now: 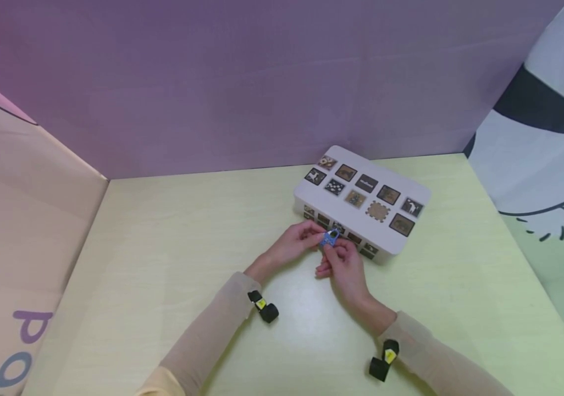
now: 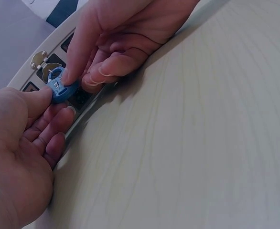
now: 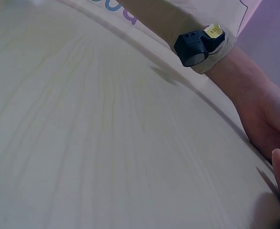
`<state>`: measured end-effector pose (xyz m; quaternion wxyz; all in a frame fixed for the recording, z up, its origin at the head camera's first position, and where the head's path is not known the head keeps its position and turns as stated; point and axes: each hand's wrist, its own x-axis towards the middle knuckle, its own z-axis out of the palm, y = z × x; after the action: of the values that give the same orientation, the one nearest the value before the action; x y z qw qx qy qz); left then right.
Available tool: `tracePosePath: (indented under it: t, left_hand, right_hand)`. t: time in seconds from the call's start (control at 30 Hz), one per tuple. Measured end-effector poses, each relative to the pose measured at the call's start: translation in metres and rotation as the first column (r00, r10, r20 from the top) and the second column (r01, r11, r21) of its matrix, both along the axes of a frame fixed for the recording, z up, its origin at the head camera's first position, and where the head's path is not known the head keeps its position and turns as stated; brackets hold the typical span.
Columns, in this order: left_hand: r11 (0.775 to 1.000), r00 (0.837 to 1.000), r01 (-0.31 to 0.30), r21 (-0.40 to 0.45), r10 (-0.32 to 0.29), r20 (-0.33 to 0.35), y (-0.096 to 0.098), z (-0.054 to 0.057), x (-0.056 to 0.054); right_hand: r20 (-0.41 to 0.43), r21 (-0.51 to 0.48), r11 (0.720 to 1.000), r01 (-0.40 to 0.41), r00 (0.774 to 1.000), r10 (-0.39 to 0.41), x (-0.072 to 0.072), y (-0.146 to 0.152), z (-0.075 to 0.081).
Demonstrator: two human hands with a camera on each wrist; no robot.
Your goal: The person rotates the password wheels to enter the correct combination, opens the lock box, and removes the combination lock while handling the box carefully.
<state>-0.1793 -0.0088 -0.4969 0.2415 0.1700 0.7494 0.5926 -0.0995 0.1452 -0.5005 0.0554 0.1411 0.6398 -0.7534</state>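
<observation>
A small blue padlock [image 2: 59, 89] sits at the brass-coloured clasp [image 2: 46, 65] on the front side of a white box [image 1: 363, 190] printed with square pictures. My left hand [image 1: 294, 240] pinches the padlock's left side between thumb and fingers. From the other side, my right hand [image 1: 348, 269] holds it with thumb and index finger, the other fingers curled below. In the left wrist view the shackle is beside the clasp; whether it passes through cannot be told. The right wrist view shows only parts of the hands, with the padlock out of sight.
The box stands at an angle on a light wooden table [image 1: 173, 247], near its back edge. Behind rises a purple wall panel [image 1: 222, 88], and printed panels flank the table. Each wrist carries a small black camera [image 1: 269, 312].
</observation>
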Motion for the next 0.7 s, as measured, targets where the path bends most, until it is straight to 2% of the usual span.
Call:
tracePosePath:
  t: [0.7]
  left_hand:
    - [1.0, 1.0, -0.002, -0.017, 0.002, -0.008, -0.0001, -0.0015, -0.0003]
  right_hand:
    - [-0.002, 0.004, 1.0, -0.012, 1.0, 0.012, -0.0007, -0.0003, -0.0005]
